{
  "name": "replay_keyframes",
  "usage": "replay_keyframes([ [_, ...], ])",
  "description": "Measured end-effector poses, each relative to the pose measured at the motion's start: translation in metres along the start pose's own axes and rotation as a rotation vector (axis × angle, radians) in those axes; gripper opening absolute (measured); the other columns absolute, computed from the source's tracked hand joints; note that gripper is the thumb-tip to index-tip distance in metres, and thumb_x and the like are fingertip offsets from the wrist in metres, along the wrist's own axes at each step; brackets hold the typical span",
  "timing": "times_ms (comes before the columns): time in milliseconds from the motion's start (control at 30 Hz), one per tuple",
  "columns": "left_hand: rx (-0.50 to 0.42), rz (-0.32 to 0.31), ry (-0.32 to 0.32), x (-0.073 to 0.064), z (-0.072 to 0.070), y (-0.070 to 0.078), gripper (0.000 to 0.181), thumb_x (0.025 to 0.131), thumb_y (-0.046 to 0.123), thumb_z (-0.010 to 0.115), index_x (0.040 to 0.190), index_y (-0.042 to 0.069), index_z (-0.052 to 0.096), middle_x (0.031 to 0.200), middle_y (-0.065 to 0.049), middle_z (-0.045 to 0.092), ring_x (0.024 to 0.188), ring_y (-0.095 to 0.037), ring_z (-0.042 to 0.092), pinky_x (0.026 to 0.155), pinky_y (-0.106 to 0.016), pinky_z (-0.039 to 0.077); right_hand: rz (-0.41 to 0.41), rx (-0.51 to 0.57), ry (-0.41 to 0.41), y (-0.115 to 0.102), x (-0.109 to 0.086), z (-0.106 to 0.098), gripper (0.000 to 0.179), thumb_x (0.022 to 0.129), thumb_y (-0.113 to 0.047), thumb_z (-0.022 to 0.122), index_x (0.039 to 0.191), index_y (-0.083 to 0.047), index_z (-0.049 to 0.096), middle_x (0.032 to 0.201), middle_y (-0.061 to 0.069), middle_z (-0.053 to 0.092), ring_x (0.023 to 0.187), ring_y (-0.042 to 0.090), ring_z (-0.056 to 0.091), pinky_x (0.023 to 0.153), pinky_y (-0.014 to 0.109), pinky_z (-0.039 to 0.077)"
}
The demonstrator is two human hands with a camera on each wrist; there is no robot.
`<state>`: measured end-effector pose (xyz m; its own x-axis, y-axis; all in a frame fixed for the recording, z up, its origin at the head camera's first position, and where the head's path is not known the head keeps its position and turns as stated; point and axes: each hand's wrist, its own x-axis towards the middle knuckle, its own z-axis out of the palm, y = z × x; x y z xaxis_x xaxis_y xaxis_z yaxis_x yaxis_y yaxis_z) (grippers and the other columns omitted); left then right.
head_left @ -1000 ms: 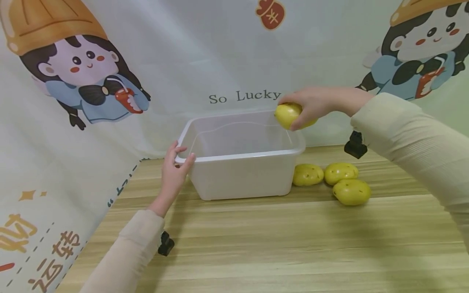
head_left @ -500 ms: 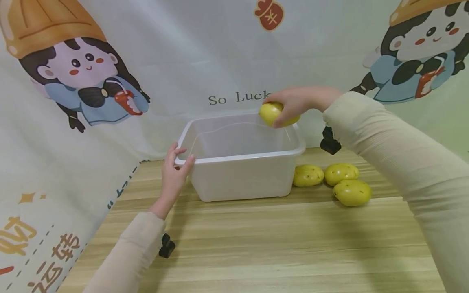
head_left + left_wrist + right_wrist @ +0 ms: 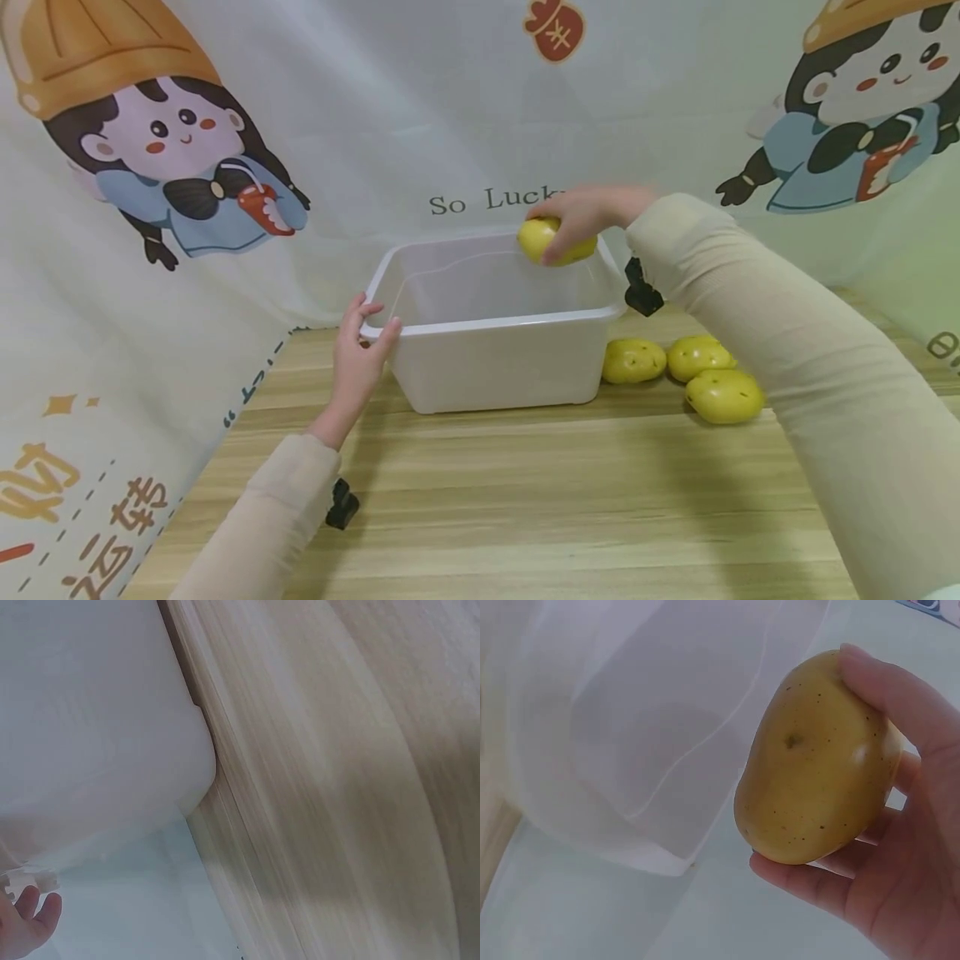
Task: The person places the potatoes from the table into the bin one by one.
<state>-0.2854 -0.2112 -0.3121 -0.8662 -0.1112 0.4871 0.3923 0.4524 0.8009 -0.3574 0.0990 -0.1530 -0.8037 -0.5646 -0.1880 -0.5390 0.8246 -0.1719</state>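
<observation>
In the head view my right hand [image 3: 581,217] holds a yellow potato [image 3: 534,239] over the right end of a white plastic bin [image 3: 495,367], at about the height of the back rim. The right wrist view shows the thumb and fingers wrapped round the potato [image 3: 810,765], which has small dark specks. My left hand [image 3: 356,354] grips the bin's front left corner, thumb on the front rim and fingers over the left side. Only a few fingertips [image 3: 45,915] of that hand show in the left wrist view, near the bin's rim.
Three more potatoes [image 3: 633,361] lie on the wood-grain table [image 3: 525,500], right of the bin; my right sleeve [image 3: 780,333] partly covers them. A white printed cloth [image 3: 360,125] hangs close behind the bin and along the left side.
My right hand has carried the potato left, from the bin's right rim to above its opening, dropping slightly at the end. My left hand and the bin have stayed put.
</observation>
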Motion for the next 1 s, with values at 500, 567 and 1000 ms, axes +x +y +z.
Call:
replay_keyframes([
  [500,-0.015,-0.020,-0.010,-0.001,0.000,0.005,0.041,0.087,0.019,0.056,0.121,-0.004,0.048,0.149,-0.012,0.026,0.130,-0.025,0.030,0.076,-0.029,0.034,0.027,0.103,-0.029,0.002,0.031,0.015,0.071,0.081,-0.030,0.062,0.141,-0.010,0.029,0.139,0.013,0.035,0.122,0.029,0.034,0.098,0.047,0.030],
  [567,-0.015,-0.024,-0.008,-0.005,-0.001,0.014,0.041,0.087,0.016,0.055,0.121,-0.006,0.048,0.148,-0.015,0.025,0.130,-0.027,0.030,0.075,-0.027,0.034,0.025,0.111,-0.036,0.001,0.034,0.016,0.070,0.082,-0.029,0.061,0.141,-0.010,0.029,0.139,0.013,0.035,0.122,0.029,0.035,0.097,0.047,0.032],
  [1000,-0.015,-0.022,0.001,-0.013,-0.002,0.035,0.039,0.088,0.013,0.053,0.119,-0.010,0.046,0.147,-0.018,0.025,0.130,-0.029,0.030,0.075,-0.029,0.035,0.070,0.111,-0.091,-0.005,0.045,0.022,0.070,0.080,-0.032,0.062,0.141,-0.017,0.031,0.139,0.011,0.036,0.115,0.027,0.041,0.091,0.046,0.040],
])
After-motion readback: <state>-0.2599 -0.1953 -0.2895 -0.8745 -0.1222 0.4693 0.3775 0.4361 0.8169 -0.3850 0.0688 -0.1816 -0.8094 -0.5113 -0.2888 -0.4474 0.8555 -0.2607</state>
